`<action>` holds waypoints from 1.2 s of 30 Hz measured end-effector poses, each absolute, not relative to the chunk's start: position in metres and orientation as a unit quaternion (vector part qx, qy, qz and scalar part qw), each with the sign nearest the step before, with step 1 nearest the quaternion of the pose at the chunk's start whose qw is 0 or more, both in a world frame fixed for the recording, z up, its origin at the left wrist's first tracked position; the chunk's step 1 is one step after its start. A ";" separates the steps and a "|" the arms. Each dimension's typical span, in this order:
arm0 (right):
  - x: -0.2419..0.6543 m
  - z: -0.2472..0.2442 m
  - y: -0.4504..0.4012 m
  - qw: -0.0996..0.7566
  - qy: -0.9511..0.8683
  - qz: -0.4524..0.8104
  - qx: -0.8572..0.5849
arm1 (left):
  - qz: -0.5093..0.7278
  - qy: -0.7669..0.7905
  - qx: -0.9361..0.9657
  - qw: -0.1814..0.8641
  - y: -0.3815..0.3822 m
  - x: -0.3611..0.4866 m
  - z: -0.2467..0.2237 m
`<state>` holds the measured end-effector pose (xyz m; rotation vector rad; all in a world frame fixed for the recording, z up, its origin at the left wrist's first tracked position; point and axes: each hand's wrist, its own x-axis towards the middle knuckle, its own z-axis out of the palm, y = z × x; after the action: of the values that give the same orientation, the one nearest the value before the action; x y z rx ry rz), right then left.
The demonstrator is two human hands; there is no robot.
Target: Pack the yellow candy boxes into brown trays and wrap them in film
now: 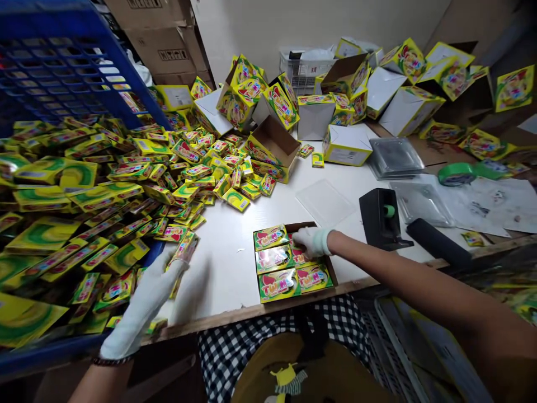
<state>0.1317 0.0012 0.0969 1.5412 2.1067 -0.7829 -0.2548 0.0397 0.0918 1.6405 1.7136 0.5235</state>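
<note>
The person's gloved left hand [157, 280] grips a slim yellow pack [187, 247] beside a broad heap of similar packs [126, 196], while the gloved right hand [312, 242] reaches into an open carton [333, 273] on the white table [229, 271], though its curled fingers hide whether they hold anything. Upright packs [272, 258] fill the carton in two columns. Beyond lie a clear sheet [325, 202], a black tape dispenser [377, 215] and larger yellow boxes [247, 95].

In the open box [331, 270] at the desk [226, 268]'s near edge, the right grip [312, 242] partly hides a pack [298, 256]. The left grip [155, 280] covers part of another. Heaped packs [42, 235] blur beyond the desk's left end; the blue crate [46, 19] runs out of view. Marks on the paper [516, 196] are illegible.
</note>
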 end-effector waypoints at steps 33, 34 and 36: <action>0.132 0.112 -0.018 0.150 0.728 -0.126 0.657 | 0.221 0.430 0.832 0.273 -0.016 -0.128 0.054; 0.128 0.111 -0.021 0.156 0.734 -0.119 0.651 | 0.224 0.449 0.827 0.255 -0.014 -0.136 0.054; 0.119 0.108 -0.028 0.169 0.745 -0.106 0.637 | 0.171 0.504 0.824 0.193 -0.008 -0.158 0.054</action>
<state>0.1187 -0.0277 0.1076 1.8099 2.1170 -0.3017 -0.1582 -0.0079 0.0543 2.3119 1.4150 0.4804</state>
